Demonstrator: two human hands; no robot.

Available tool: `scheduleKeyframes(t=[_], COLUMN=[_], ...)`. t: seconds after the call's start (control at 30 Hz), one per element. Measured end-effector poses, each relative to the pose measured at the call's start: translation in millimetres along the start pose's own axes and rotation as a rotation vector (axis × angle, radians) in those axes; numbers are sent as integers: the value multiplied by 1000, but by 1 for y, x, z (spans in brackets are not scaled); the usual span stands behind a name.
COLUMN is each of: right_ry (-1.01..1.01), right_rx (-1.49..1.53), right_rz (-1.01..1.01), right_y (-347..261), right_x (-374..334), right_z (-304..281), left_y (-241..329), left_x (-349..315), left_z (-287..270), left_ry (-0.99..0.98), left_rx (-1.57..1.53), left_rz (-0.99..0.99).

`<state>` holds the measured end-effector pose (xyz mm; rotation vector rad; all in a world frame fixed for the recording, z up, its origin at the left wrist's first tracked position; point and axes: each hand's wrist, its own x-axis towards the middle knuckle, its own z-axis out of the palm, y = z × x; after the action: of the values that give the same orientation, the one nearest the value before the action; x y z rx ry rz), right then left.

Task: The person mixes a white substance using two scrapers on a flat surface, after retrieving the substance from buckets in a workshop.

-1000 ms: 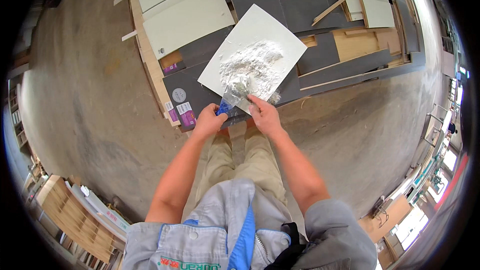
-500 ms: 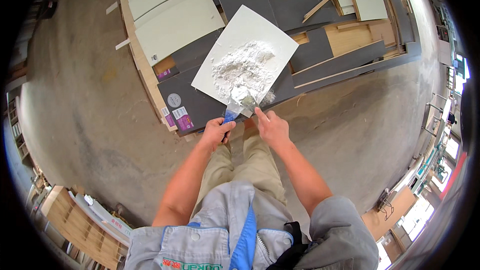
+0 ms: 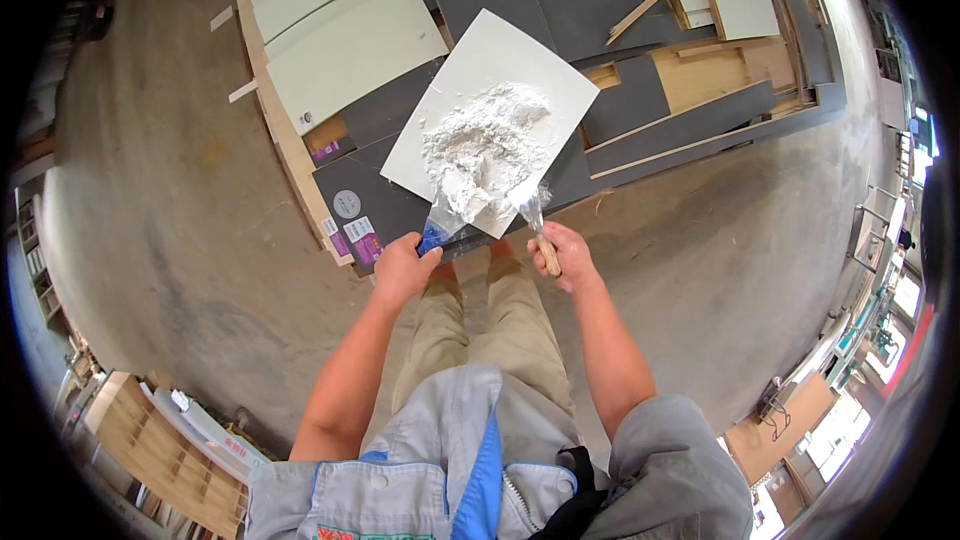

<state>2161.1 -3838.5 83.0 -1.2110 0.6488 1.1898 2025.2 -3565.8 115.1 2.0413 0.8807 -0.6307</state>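
A heap of white powder (image 3: 490,145) lies on a square white board (image 3: 490,40), with a hollow and a wetter-looking patch toward the near corner. My left hand (image 3: 403,268) is closed round the blue handle of a putty knife (image 3: 432,237); its clear or shiny blade reaches to the board's near left edge. In my right hand (image 3: 568,256) is a second putty knife (image 3: 547,250) with a wooden handle. Its metal blade, smeared white, touches the powder at the near right edge of the board. The two blades are apart, on either side of the near corner.
Under the board is a stack of dark grey panels (image 3: 590,25) and pale panels (image 3: 350,50), some bearing labels. Wood strips (image 3: 640,15) lie across it. Concrete floor (image 3: 170,190) surrounds the stack. Wooden boards (image 3: 160,430) stand behind at the lower left.
Both hands have moved apart, the left to the left and the right to the right. The blades, together at the near corner before, are now separated. The right-hand knife's wooden handle now shows.
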Motion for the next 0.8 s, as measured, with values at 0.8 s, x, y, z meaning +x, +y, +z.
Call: scheduleKeyframes(t=[0.8], right_ry=[583], right_rx=[-1576], right_rz=[-634], right_y=[-37], right_x=[16], right_z=[94], left_y=[9], left_x=[0], left_z=[21], left_ry=[-38], left_rx=[-112], left_rz=[-69])
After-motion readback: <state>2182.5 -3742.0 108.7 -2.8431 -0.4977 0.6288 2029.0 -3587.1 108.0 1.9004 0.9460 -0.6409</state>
